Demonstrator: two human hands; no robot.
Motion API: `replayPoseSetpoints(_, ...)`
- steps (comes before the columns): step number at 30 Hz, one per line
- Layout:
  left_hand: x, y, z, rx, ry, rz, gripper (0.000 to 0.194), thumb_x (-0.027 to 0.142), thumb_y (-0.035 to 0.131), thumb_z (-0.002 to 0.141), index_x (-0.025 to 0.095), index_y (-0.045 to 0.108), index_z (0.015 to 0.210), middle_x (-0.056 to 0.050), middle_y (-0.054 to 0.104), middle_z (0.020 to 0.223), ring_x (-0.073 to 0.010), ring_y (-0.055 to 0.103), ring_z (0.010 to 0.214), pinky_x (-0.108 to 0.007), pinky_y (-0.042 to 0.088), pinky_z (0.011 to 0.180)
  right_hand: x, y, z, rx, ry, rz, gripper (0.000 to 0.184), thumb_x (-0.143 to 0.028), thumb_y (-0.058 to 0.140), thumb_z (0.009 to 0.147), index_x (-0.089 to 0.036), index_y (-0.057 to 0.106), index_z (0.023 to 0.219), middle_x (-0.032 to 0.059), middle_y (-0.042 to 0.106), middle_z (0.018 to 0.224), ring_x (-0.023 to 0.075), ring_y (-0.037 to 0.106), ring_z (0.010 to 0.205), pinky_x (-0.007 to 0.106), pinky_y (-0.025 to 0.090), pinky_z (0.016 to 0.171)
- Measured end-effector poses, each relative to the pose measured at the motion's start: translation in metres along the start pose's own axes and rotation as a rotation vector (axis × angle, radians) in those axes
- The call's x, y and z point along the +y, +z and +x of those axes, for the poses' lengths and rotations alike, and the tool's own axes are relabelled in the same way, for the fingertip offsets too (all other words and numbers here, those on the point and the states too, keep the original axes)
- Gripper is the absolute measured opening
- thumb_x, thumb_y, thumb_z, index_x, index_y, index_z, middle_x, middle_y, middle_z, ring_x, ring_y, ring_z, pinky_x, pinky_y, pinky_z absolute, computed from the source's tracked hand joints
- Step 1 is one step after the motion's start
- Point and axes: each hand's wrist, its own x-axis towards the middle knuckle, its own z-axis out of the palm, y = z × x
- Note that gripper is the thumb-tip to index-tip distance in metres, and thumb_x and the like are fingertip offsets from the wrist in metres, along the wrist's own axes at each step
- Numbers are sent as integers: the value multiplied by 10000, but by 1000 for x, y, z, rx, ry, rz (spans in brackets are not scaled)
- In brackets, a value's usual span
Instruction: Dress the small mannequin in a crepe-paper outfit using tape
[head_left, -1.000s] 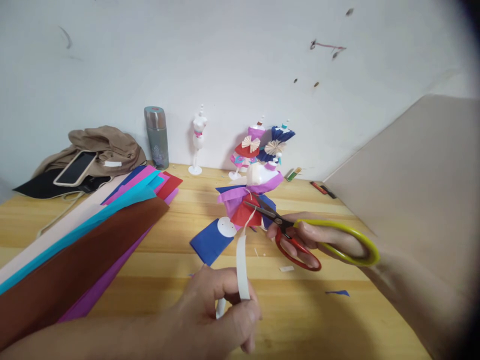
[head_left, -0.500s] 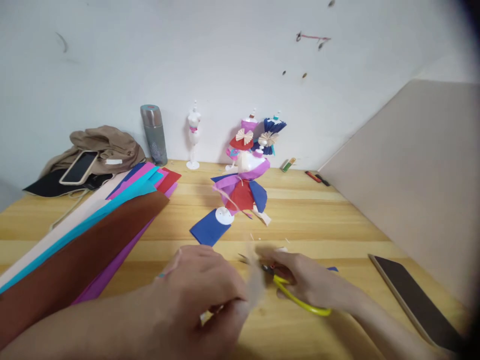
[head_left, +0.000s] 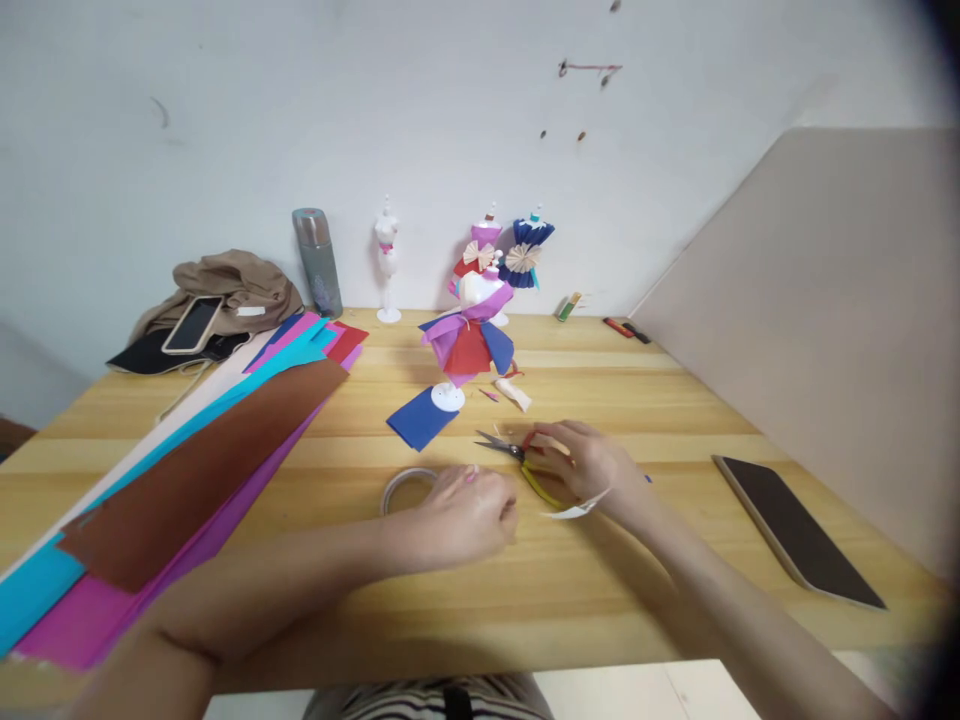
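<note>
My right hand [head_left: 589,462] grips scissors [head_left: 536,484] with yellow and red handles, their blades parted and pointing left above the table. A thin white strip [head_left: 579,509] shows at the underside of that hand; whether it is stuck there I cannot tell. My left hand [head_left: 472,512] is closed with its fingers curled down and out of sight. Partly behind it lies a tape roll [head_left: 386,492]. Beyond both hands stands a small mannequin [head_left: 471,345] dressed in purple, red and blue paper, its white base resting on folded blue paper [head_left: 416,428].
Coloured paper sheets [head_left: 202,470] cover the left side. A flask [head_left: 319,265], a bare mannequin [head_left: 387,262] and two dressed ones line the wall. A phone [head_left: 193,325] lies by brown cloth [head_left: 247,275]. At right rests a dark tablet-like slab [head_left: 795,535]; paper scraps [head_left: 514,394] lie near the mannequin.
The hands appear farther from the camera, and the view takes in the table's front edge. The pale strip between the hands is gone from there; the tape roll now shows beside my left hand.
</note>
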Motion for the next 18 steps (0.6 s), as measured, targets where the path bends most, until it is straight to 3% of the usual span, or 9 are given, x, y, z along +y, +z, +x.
replayPoseSetpoints(3, -1, 4, 5, 54, -72, -54, 223, 188, 505, 868, 196, 610, 672, -45, 648, 653, -208, 598, 665, -326, 352, 633, -3, -4, -7, 12, 111, 337, 362, -399, 466, 998, -182, 742, 1085, 124, 791, 998, 254, 756, 889, 386, 599, 803)
replayPoseSetpoints(7, -7, 1, 6, 198, -96, -332, 233, 249, 548, 880, 183, 625, 671, -8, 628, 650, -154, 554, 643, -271, 341, 579, -20, 7, -21, -45, 306, 892, 339, -503, 762, 808, -202, 761, 965, 109, 781, 998, 293, 729, 984, 467, 555, 950)
replayPoseSetpoints(10, -5, -3, 6, 312, -38, -608, 241, 273, 555, 902, 166, 644, 707, -11, 668, 679, -142, 588, 651, -240, 415, 590, -45, 29, -29, -251, 201, 1085, 434, -469, 802, 785, -220, 714, 1130, 111, 745, 1142, 275, 693, 1084, 482, 508, 1031)
replayPoseSetpoints(12, -1, -4, 5, 345, -34, -789, 225, 283, 583, 906, 154, 649, 733, -21, 692, 693, -140, 621, 651, -237, 472, 616, -63, 45, -32, -245, 118, 1175, 513, -450, 831, 756, -235, 668, 1192, 105, 715, 1200, 258, 688, 1070, 456, 530, 990)
replayPoseSetpoints(15, 4, -8, 2, 367, -90, -1020, 170, 275, 635, 893, 145, 660, 787, -37, 720, 724, -136, 655, 639, -241, 521, 630, -80, 63, -29, -180, 143, 1218, 350, -380, 854, 740, -222, 686, 1004, 67, 741, 988, 214, 699, 875, 371, 558, 835)
replayPoseSetpoints(18, 4, -18, -4, 447, -152, -1159, 152, 282, 700, 868, 140, 675, 818, -47, 735, 730, -142, 684, 647, -242, 547, 646, -81, 65, -23, -104, 174, 1309, 307, -397, 837, 756, -229, 672, 953, 20, 717, 847, 176, 667, 749, 316, 531, 732)
